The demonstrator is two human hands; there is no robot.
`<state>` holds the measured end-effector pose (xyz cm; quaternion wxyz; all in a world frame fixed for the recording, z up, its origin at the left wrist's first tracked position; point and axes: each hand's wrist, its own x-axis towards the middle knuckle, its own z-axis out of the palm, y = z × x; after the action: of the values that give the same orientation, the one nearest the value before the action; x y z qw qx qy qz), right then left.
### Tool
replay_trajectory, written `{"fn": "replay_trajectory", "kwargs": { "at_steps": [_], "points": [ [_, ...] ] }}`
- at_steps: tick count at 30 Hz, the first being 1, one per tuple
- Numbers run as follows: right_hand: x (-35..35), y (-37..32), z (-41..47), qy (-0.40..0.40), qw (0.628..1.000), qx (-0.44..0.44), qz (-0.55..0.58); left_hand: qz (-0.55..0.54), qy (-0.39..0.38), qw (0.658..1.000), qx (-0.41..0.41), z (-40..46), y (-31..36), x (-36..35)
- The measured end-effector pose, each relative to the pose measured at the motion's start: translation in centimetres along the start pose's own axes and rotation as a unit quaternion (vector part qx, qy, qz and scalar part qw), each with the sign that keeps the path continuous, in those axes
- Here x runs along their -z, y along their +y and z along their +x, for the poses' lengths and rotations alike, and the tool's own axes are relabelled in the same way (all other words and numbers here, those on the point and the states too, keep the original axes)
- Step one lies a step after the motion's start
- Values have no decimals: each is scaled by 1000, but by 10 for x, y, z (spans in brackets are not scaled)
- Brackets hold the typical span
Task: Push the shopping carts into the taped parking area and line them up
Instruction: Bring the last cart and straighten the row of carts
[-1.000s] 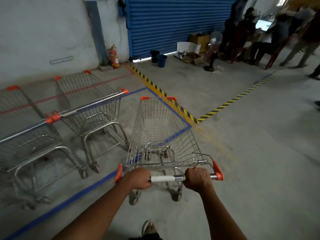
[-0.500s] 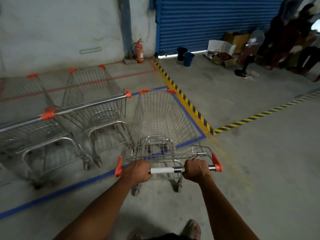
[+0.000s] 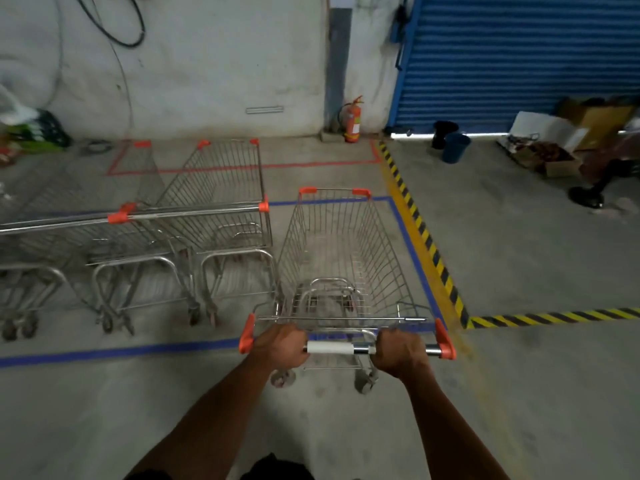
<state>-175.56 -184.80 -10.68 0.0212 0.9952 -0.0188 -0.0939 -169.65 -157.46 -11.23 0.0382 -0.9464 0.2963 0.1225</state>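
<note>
Shopping cart (image 3: 341, 258) stands straight ahead of both hands, its basket inside the blue tape outline (image 3: 412, 244) and its rear wheels still outside the near line. Left hand (image 3: 282, 346) and right hand (image 3: 400, 351) each grip its handle bar (image 3: 337, 348), fingers curled round it. Left of this cart, three parked carts (image 3: 214, 216) sit side by side, the closest just beside it. Right of it runs yellow-black hazard tape (image 3: 429, 244); beyond, a fire extinguisher (image 3: 352, 121) and two buckets (image 3: 450, 142).
</note>
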Motion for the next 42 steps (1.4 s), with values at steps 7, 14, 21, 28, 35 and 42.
{"fn": "replay_trajectory", "kwargs": {
  "at_steps": [7, 14, 21, 28, 35, 42],
  "points": [
    [5, 39, 28, 21, 1000, 2, 23, -25, 5, 999, 32, 45, 22, 6],
    [16, 66, 78, 2, 1000, 9, -24, -41, -20, 998, 52, 94, 28, 17],
    [23, 66, 131, 10, 999, 35, 16, -34, -32, 995, 88, 137, 1, 23],
    [33, 61, 195, -9, 999, 42, 7, -10, -16, 996, 93, 186, -37, 38],
    [33, 70, 256, -1, 1000, 24, 7, -8, -7, 998, 68, 238, -69, 59],
    [49, 74, 318, 10, 1000, 13, -18, -11, 6, 998, 66, 296, -103, 74]
  ]
}}
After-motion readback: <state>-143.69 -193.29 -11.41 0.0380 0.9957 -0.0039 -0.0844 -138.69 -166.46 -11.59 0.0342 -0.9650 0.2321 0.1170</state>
